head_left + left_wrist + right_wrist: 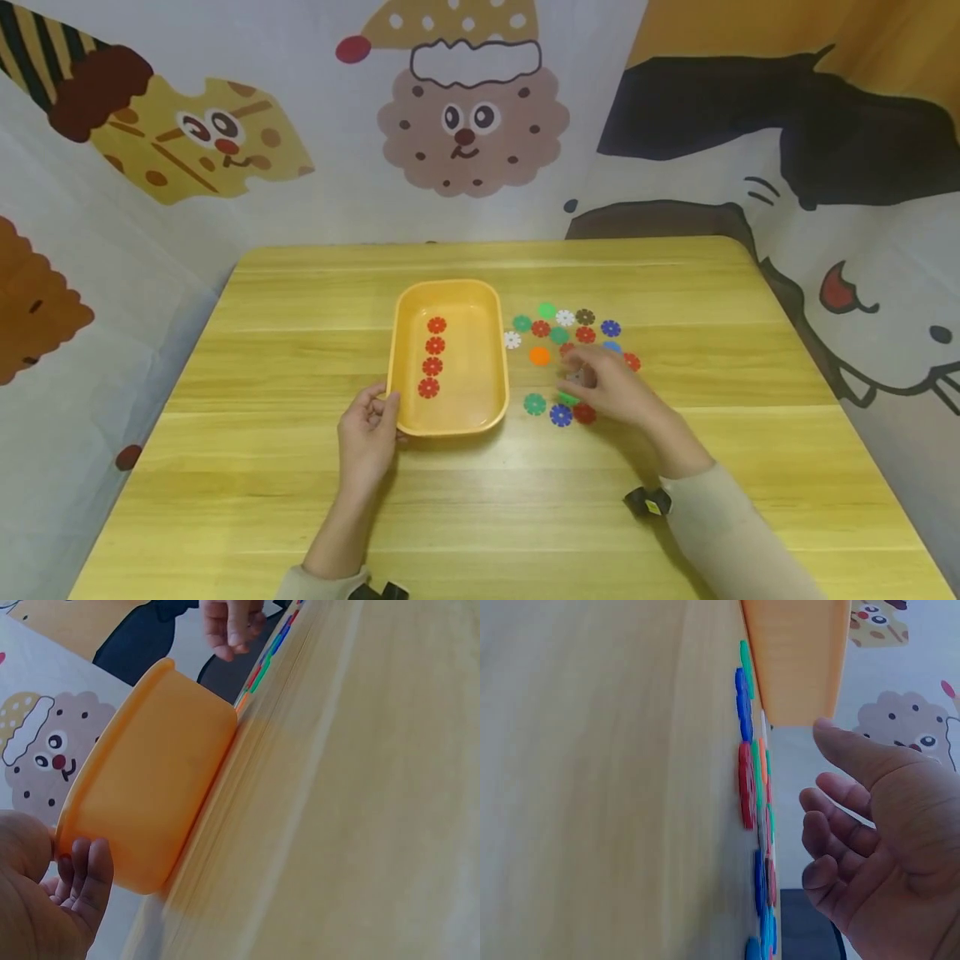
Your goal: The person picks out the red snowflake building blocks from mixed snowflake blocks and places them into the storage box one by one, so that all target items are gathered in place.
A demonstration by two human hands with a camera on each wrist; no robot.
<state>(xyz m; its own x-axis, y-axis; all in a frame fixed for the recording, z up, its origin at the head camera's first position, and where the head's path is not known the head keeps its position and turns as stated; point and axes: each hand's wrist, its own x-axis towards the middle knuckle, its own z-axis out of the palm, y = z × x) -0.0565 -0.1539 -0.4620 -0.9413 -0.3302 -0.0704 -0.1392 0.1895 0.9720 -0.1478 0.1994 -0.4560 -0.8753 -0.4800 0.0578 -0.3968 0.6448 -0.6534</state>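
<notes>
My left hand (367,432) grips the near left corner of an orange-yellow plastic tray (468,367), thumb at the rim and fingers against the outer wall. Inside the tray, several red snowflake discs (435,345) lie in a column toward the left. To the right of the tray my right hand (613,387) hovers over a scatter of loose discs, hiding some of them. In the right wrist view its thumb and loosely bent fingers (821,874) stand apart with nothing between them. Near it lie a blue disc (561,415), an orange disc (539,356) and a green disc (535,404).
More discs, among them a brown one (585,317) and a white one (512,340), spread beyond the right hand. Everything rests on a wood-grain table (480,517). A cloth with cartoon prints (480,167) hangs behind the table.
</notes>
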